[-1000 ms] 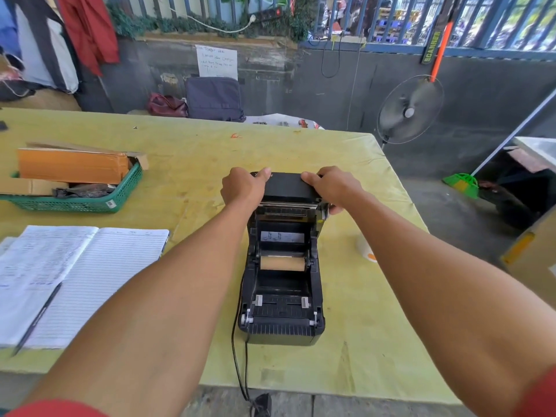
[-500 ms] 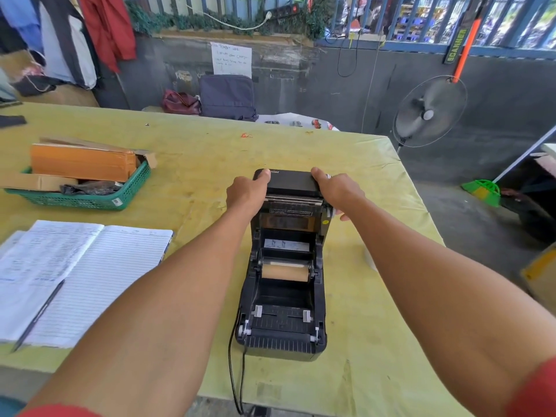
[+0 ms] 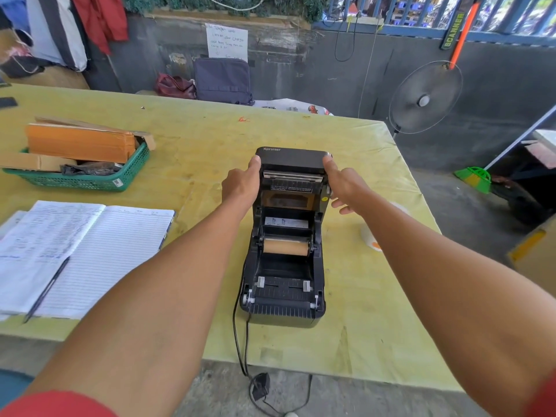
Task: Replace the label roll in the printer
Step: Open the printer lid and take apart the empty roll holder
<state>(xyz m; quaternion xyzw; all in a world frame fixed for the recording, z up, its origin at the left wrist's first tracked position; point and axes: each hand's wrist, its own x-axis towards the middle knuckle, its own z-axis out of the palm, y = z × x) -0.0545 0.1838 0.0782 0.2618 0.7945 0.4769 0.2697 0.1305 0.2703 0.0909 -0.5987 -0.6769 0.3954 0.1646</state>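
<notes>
Brown cardboard label roll core [image 3: 285,246] lies crosswise in the open black plastic printer [image 3: 282,299], nearer the person than left hand [image 3: 242,183] and right hand [image 3: 343,183], equally reachable; both thumbs brace the raised lid [image 3: 293,159], right fingers slack, left grip indeterminable.

Black printer [image 3: 284,266], tan roll core [image 3: 285,246], yellow-green table [image 3: 361,296]
</notes>
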